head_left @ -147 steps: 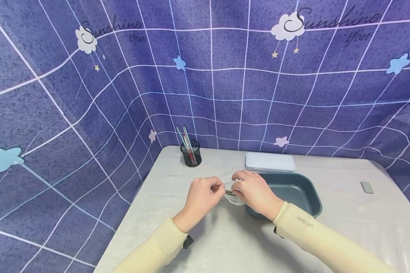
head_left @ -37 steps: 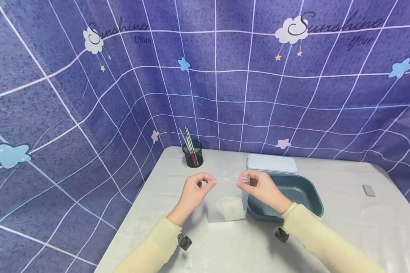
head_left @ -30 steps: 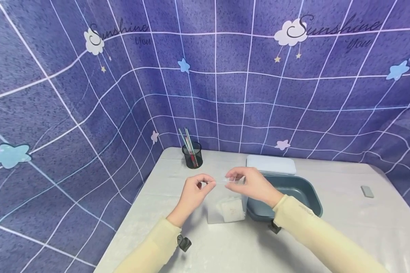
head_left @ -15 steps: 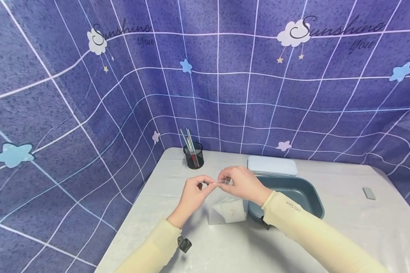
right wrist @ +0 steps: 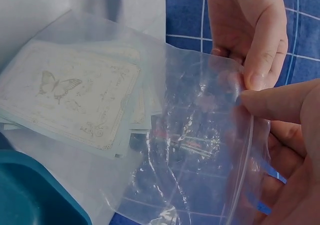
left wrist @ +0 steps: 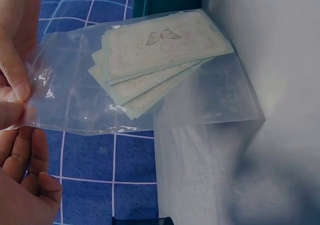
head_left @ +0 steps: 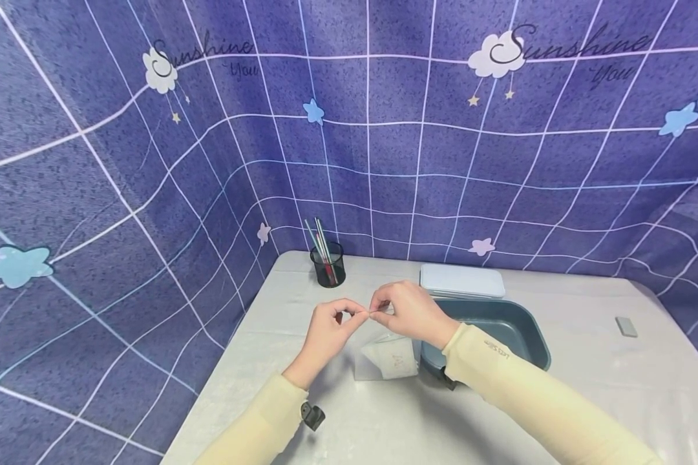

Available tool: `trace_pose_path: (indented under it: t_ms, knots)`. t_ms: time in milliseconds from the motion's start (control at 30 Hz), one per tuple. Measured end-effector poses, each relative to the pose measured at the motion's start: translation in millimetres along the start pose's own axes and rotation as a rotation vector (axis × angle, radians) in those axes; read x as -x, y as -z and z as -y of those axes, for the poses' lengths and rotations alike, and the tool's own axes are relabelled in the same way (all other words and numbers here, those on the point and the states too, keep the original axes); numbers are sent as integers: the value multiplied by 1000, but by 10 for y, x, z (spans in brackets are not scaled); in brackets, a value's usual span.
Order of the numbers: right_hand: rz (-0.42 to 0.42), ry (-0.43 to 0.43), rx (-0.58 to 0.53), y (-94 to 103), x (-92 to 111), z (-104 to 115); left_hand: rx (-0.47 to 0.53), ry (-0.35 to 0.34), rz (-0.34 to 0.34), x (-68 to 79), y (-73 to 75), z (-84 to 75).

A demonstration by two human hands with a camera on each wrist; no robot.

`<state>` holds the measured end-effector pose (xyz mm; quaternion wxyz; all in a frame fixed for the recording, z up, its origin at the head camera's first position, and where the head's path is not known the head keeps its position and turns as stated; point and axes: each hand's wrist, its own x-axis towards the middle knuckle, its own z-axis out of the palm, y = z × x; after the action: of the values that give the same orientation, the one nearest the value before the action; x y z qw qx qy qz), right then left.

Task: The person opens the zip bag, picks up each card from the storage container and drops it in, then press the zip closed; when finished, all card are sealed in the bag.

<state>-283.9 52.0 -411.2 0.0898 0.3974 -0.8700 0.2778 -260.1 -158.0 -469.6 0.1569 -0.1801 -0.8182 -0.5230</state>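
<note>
A clear zip bag (left wrist: 70, 85) hangs from both hands above the table, its lower end near the tabletop. Inside it, several pale cards (right wrist: 65, 95) with a butterfly print lie fanned out. At one end of the bag's top edge, my left hand (head_left: 328, 332) pinches the plastic between thumb and forefinger. My right hand (head_left: 414, 313) pinches the same edge right beside it, the fingertips of both hands meeting. In the right wrist view the seal strip (right wrist: 242, 165) runs down past the right hand's fingers.
A dark teal bin (head_left: 520, 329) stands close to the right of the bag, partly behind the right forearm. Behind it lies a pale blue case (head_left: 462, 280). A black mesh cup (head_left: 328, 268) holds several sticks at the back left. A small grey block (head_left: 626, 327) lies at far right.
From 4.9 seconds ago, the bag has gone from bunched between the hands to hanging down. Over the last second my right hand has slid left along its top edge to the left hand.
</note>
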Motion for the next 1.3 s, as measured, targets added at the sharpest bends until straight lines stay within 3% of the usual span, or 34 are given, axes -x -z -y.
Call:
trace_pose_path:
  t_ms: [633,1300]
  knots:
    - [-7,-29,92,111,192,-163,-26,8,-28,-7,-12,-19]
    - [-53,31,238,240,472,-390,-55,69,-41,-6,-11,-53]
